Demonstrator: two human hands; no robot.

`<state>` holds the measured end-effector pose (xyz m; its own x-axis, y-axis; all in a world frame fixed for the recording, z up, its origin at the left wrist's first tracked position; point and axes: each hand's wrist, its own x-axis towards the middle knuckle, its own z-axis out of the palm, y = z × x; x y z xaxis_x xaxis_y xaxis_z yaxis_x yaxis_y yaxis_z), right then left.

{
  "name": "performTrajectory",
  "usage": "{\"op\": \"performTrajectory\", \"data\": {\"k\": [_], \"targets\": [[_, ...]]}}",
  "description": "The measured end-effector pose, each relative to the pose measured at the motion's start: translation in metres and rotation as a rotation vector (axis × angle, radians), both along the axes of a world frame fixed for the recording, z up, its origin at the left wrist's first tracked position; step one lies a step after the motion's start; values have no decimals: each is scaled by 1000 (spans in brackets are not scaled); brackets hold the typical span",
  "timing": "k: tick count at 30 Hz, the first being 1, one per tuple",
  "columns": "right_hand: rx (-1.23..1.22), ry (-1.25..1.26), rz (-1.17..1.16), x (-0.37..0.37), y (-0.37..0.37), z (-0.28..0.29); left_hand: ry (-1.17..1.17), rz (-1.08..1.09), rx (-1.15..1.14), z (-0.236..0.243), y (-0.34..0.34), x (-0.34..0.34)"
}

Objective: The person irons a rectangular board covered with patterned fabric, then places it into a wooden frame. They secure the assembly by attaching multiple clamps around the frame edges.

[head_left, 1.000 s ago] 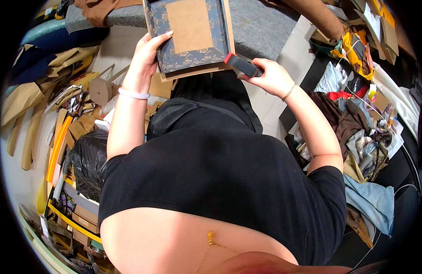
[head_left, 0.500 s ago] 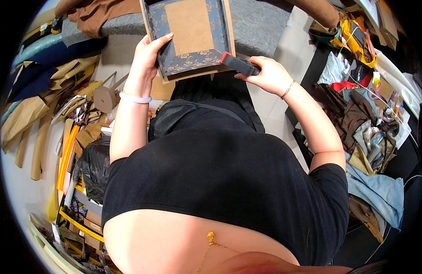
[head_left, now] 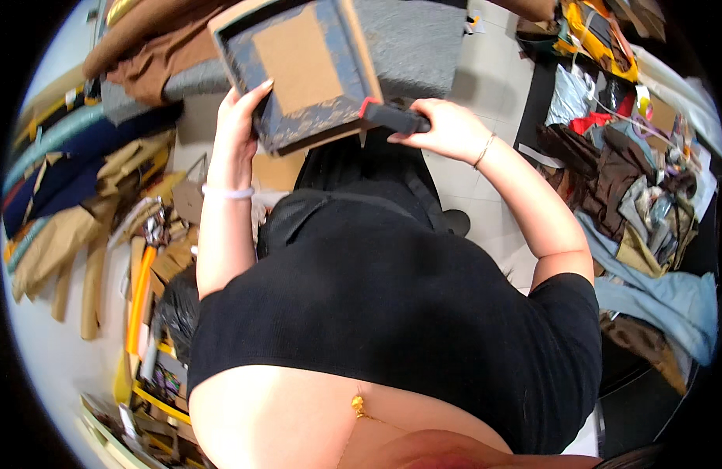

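My left hand (head_left: 239,119) grips the left side of a shallow cardboard tray (head_left: 364,48), its thumb laid over the rim. Dark blue lining with a gold floral pattern covers the tray's inside, and a plain tan panel (head_left: 300,61) sits in the middle of its floor. Closed around a black, block-like hand tool (head_left: 400,119) with a red end is my right hand (head_left: 447,134); the tool's exact kind is unclear. Its red end is at the tray's lower right edge; I cannot tell whether they touch. The fingers beneath the tray are hidden.
Behind the tray stands a grey padded surface (head_left: 419,51) with brown cloth (head_left: 161,66) draped at its left. Fabric rolls, paper and a black plastic bag (head_left: 177,309) crowd the left. Heaped cloth scraps (head_left: 603,187) lie on a black surface at right, with light blue fabric (head_left: 658,305) hanging over.
The tray has shifted left and tilted, its top leaning left. Both hands moved left with it, and the black tool stays close to its right edge. The whole view has turned slightly.
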<state>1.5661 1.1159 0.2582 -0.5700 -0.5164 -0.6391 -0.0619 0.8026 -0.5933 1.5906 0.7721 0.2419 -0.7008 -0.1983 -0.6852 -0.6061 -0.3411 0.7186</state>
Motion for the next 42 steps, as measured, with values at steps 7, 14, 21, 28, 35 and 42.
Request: {"op": "performTrajectory", "data": {"k": [7,14,21,28,35,42], "targets": [[-420,-253,-501,-15,68,-53,-155,24,-112,-20,14,-1],[56,140,-1114,-83,220,-369,-222,52,-220,-100,34,-1],[696,318,-351,-246,229,-589,-155,112,-373,-177,41,-8],[742,265,17,-322,195,-641,-279,364,-329,-168,42,2],[459,142,-151,-275,248,-586,-246,275,-442,-147,28,0],[129,-69,-628,-142,278,-339,-290,-159,-340,-68,4,-33]]}}
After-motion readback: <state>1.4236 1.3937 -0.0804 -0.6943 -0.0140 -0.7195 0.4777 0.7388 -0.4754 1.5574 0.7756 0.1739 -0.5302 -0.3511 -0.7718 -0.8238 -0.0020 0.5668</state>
